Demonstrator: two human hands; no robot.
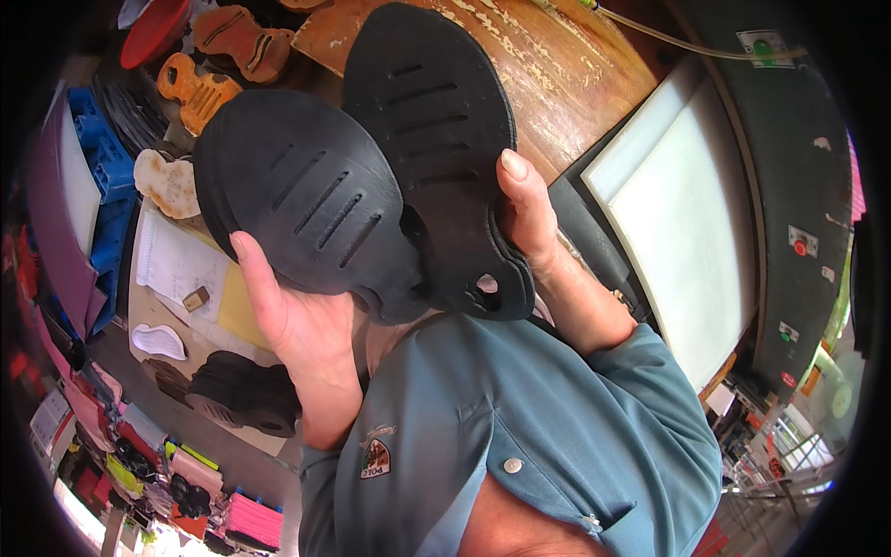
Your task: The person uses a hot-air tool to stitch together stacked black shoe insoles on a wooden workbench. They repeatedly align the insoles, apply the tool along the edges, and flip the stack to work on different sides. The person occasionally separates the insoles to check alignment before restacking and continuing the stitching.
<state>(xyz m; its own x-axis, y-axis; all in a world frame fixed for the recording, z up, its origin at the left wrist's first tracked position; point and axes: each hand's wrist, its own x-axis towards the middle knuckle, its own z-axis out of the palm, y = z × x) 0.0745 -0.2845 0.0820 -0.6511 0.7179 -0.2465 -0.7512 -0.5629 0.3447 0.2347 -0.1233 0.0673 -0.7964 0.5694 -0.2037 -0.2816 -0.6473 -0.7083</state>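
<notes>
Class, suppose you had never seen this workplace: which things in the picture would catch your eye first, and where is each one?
First come the two black slotted sole pieces, fanned out at the picture's centre, gripped by the left hand from below and the right hand at their right edge. Next is the pale flat panel on the right, set in a dark machine. A stack of black soles lies lower left.

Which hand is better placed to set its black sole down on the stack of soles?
Likely the left hand: it holds the left black sole, and the stack of black soles sits just below it, while the right hand is farther off.
</notes>
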